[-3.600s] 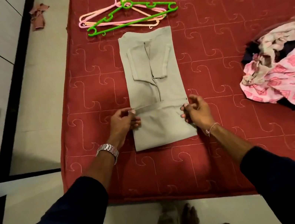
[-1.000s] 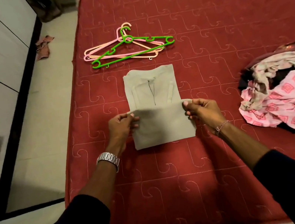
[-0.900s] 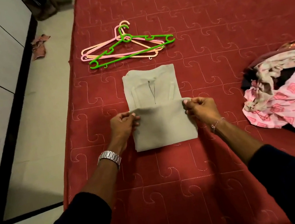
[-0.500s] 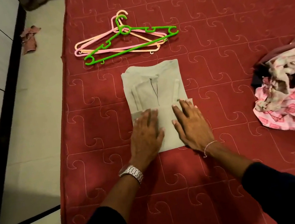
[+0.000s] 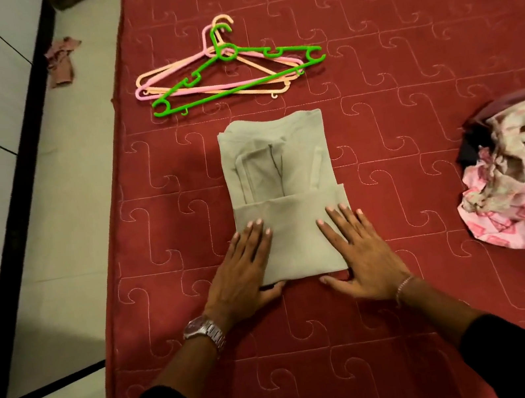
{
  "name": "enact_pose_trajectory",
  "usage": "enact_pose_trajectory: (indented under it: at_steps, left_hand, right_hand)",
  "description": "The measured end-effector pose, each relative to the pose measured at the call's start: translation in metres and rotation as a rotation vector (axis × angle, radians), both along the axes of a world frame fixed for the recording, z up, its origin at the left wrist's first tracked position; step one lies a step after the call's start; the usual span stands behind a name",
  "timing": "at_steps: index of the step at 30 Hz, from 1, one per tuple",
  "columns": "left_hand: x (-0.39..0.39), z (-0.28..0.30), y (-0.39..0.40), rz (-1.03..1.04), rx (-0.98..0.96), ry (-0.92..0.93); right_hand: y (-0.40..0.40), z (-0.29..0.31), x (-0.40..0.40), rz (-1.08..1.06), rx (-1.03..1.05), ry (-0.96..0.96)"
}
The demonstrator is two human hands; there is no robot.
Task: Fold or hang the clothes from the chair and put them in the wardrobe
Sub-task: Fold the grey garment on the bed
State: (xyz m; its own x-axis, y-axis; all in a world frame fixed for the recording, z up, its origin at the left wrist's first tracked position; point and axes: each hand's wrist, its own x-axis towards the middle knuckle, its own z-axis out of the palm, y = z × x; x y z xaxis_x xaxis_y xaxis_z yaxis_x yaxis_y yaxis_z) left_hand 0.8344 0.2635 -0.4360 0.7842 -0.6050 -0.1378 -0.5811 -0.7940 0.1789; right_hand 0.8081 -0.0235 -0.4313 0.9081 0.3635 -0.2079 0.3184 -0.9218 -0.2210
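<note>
Both hands now press flat on the grey shirt at the near edge of the red bed. Half a second ago they lay close together at the middle of the lower fold; now the left hand and right hand sit apart at its near corners, fingers straight, gripping nothing. The fold appears set, with one more likely due. Hangers lie beyond the shirt, and unfolded clothes wait to its right. No writing or brand is readable.
</note>
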Motion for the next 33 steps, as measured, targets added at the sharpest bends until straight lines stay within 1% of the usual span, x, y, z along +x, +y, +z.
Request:
enact_pose_trajectory:
  at_steps: [3,6,8,12,15,17,19,21,25,28,31,33]
  left_hand:
    - [-0.007,0.000,0.009,0.072,0.040,-0.025]
    - [-0.016,0.000,0.007,0.160,0.003,-0.082]
    - [-0.021,-0.001,0.008,0.173,0.001,-0.103]
    - [-0.022,0.004,0.016,0.176,-0.024,-0.077]
    - [-0.020,0.015,0.024,0.242,-0.161,-0.001]
    - [-0.018,0.026,0.028,0.316,-0.318,0.093]
    - [-0.018,0.039,0.030,0.384,-0.478,0.158]
    - [-0.018,0.056,0.028,0.457,-0.601,0.178]
    - [-0.015,0.092,0.008,0.618,-0.808,0.149]
    - [-0.003,0.090,-0.010,0.739,-0.884,0.179]
    - [0.010,0.070,-0.023,0.852,-0.847,0.154]
    - [0.025,0.061,-0.030,0.907,-0.859,0.119]
  right_hand:
    - [-0.008,-0.004,-0.006,-0.023,-0.036,0.001]
    - [0.005,-0.002,-0.006,-0.089,-0.048,-0.021]
    - [0.013,0.000,-0.010,-0.134,-0.068,-0.044]
    - [0.013,0.007,-0.014,-0.185,-0.047,-0.144]
    - [0.002,0.019,-0.013,-0.143,0.109,-0.183]
    - [-0.005,0.035,-0.012,-0.171,0.266,-0.126]
    - [-0.010,0.055,-0.012,-0.227,0.421,-0.061]
    - [-0.009,0.076,-0.015,-0.304,0.559,-0.065]
    - [0.002,0.093,-0.016,-0.509,0.679,-0.145]
    - [0.011,0.091,-0.003,-0.600,0.730,-0.122]
    - [0.016,0.078,0.017,-0.682,0.782,-0.082]
    - [0.020,0.068,0.034,-0.750,0.821,-0.091]
